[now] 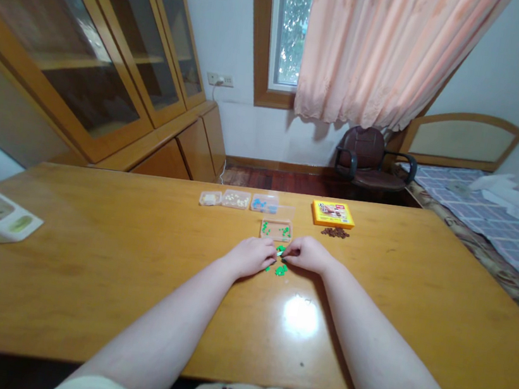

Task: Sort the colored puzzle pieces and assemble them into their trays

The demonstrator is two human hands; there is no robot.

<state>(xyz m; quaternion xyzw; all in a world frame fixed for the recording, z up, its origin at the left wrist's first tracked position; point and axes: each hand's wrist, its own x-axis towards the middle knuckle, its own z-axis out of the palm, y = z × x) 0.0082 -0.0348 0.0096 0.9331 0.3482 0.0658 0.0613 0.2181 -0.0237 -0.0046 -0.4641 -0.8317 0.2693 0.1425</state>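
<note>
The left hand [254,257] and right hand [308,254] nearly meet, fingers narrowed at a pale piece [279,253]; whether either grips it cannot be told; green pieces [281,270] lie between them, near a tray [275,239]; the table [86,274] spreads to both sides, its near edge well apart.

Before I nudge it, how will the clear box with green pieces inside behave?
The clear plastic box is shallow and sparsely filled, so it's probably light. Sitting flat on the glossy wooden table, it would likely slide rather than tip. The loose green pieces inside may shift.
</note>
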